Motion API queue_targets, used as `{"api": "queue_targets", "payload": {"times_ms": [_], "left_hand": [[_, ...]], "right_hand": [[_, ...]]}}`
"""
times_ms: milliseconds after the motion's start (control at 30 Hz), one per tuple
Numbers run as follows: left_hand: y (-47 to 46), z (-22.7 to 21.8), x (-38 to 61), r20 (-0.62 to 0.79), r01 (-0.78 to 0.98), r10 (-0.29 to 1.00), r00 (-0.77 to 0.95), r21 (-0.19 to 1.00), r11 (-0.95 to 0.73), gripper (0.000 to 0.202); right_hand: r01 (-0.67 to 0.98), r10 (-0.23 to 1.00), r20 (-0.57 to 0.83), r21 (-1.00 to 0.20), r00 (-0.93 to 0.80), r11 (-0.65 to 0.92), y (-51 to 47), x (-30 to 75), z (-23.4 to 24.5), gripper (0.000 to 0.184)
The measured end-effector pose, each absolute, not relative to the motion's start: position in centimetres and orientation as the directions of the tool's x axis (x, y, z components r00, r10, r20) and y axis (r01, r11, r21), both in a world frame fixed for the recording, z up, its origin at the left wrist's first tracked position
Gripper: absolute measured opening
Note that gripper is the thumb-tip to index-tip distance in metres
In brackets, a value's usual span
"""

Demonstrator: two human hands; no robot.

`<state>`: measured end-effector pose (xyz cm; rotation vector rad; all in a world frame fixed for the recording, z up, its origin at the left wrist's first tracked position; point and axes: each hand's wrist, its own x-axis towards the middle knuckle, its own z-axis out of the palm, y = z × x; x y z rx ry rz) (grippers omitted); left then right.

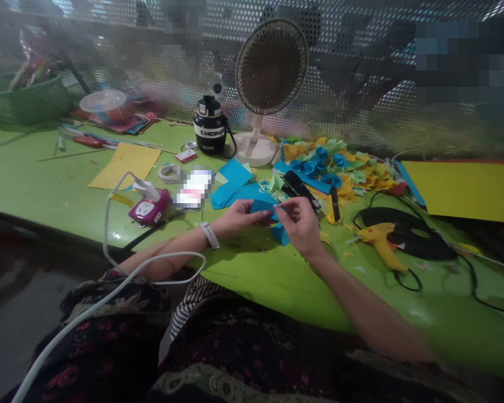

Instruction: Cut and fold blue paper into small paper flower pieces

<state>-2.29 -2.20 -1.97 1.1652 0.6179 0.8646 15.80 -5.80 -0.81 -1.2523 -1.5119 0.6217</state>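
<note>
Between thumb and fingers, my left hand [243,217] grips a piece of blue paper [262,208] just above the table's near side. My right hand [301,225] pinches at that paper's right edge; whether something small is also in its fingertips cannot be made out. Behind the hands lie flat blue paper squares [234,174] and pale green scraps. A black stapler-like tool [301,189] rests just beyond my right hand, with a yellow cutter knife [334,206] to its right.
A yellow glue gun [384,244] lies right on the green table [252,274], by a black disc. Behind are a fan [272,67], a black jug [210,126] and heaped paper pieces [340,162]. At left are a purple power socket [149,207], tape roll [169,173] and white cable crossing my arm.
</note>
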Motion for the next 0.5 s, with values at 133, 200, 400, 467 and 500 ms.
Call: {"api": "queue_targets", "payload": {"times_ms": [133, 200, 400, 467, 500], "left_hand": [[-2.2, -2.2, -2.3, 0.017, -0.218, 0.842, 0.539, 0.969, 0.119, 0.04], [-2.2, -2.2, -2.3, 0.021, -0.206, 0.838, 0.545, 0.972, 0.11, 0.04], [-2.0, -1.8, -2.8, 0.017, -0.119, 0.813, 0.581, 0.991, 0.065, 0.03], [-1.9, -1.5, -3.0, -0.028, -0.083, 0.789, 0.614, 0.991, 0.1, 0.03], [-1.9, -1.4, -3.1, -0.046, -0.076, 0.779, 0.626, 0.99, 0.119, 0.031]], "right_hand": [[0.411, 0.938, 0.344, -0.862, 0.047, 0.296, -5.6, 15.8, -0.5, 0.039], [0.481, 0.925, 0.38, -0.81, -0.007, 0.337, -5.7, 15.8, -0.2, 0.034], [0.523, 0.898, 0.439, -0.76, -0.025, 0.386, -6.0, 16.0, 0.4, 0.036], [0.498, 0.917, 0.399, -0.793, -0.01, 0.35, -5.9, 16.2, 0.5, 0.038], [0.465, 0.929, 0.37, -0.823, 0.0, 0.327, -5.8, 16.2, 0.5, 0.04]]}}
